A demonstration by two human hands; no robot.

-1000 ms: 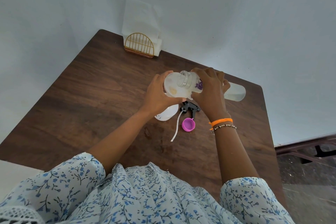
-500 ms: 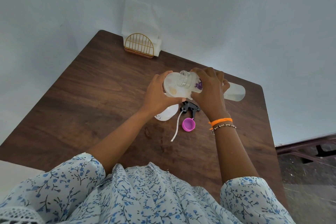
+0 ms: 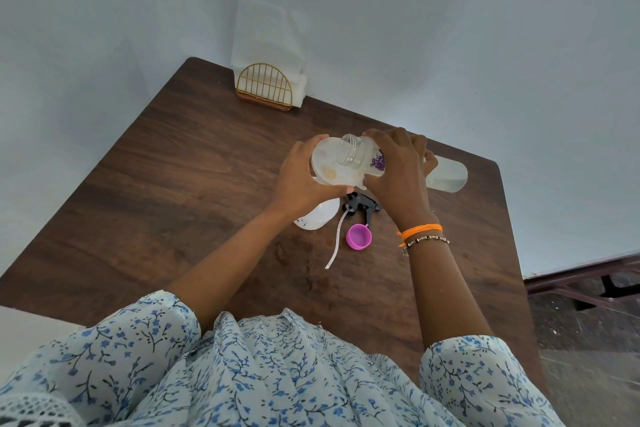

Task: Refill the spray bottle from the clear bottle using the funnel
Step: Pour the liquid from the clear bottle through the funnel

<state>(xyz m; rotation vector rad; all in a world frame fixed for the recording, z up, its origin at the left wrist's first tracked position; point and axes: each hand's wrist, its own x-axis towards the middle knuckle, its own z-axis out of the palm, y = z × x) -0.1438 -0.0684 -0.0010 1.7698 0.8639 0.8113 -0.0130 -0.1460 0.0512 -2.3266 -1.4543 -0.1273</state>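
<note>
A person in a blue-flowered white top leans over one dark wooden table (image 3: 180,184), seen from above. Two bare hands meet near the table's far right part. The right hand (image 3: 398,177) is curled around one clear bottle (image 3: 446,173), which is tipped on its side; its rounded base sticks out to the right of the hand and its open threaded mouth (image 3: 351,149) points left, over one translucent white funnel (image 3: 332,166). The left hand (image 3: 301,177) wraps its fingers around the funnel's left rim, gripping it. Below the funnel, partly hidden by the left hand, sits one whitish rounded body that appears to be the spray bottle (image 3: 318,217), standing on the table; whether the funnel's stem sits in its neck cannot be seen.

Just to the right of the spray bottle, on the table, lies one black spray trigger head (image 3: 362,206) with its white dip tube (image 3: 336,243) trailing toward the person. Touching or just beside the tube, on its right, lies one pink cap (image 3: 358,236), open side up.

The right wrist wears two bands: one orange thread (image 3: 420,230) and one beaded bracelet (image 3: 426,240).

At the table's far edge, against the pale wall, stands one gold wire napkin holder (image 3: 265,87) with white napkins (image 3: 266,31)
</note>
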